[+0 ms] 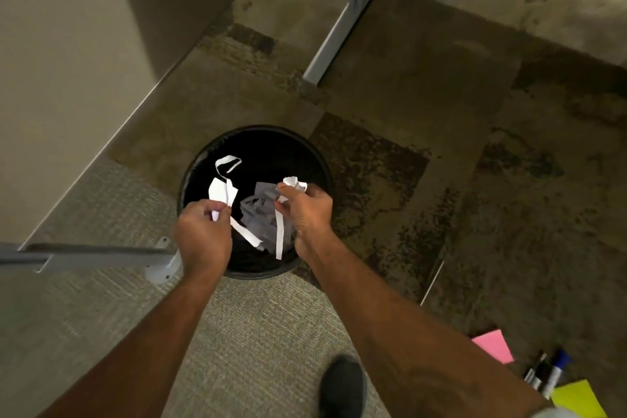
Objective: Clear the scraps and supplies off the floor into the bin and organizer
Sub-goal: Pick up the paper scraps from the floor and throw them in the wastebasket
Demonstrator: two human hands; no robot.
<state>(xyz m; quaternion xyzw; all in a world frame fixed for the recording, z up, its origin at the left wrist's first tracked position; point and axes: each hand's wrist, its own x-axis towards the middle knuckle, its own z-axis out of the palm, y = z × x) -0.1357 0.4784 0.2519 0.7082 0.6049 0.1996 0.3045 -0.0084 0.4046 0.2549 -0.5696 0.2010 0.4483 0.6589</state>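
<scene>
A round black bin (315, 159) stands on the carpet in the middle of the view. Both hands hover over its opening. My left hand (203, 234) pinches white paper strips (222, 192) that curl up and trail down into the bin. My right hand (305, 207) grips a crumpled white paper scrap (293, 182) with a long strip (280, 237) hanging from it. Grey crumpled paper (263, 214) lies inside the bin between the hands.
A pink sticky note (493, 344), a yellow sticky note (576, 397) and markers (549, 373) lie on the carpet at the lower right. Grey desk legs (339, 37) stand behind the bin and another foot (101, 256) at the left. My shoe (342, 387) shows below.
</scene>
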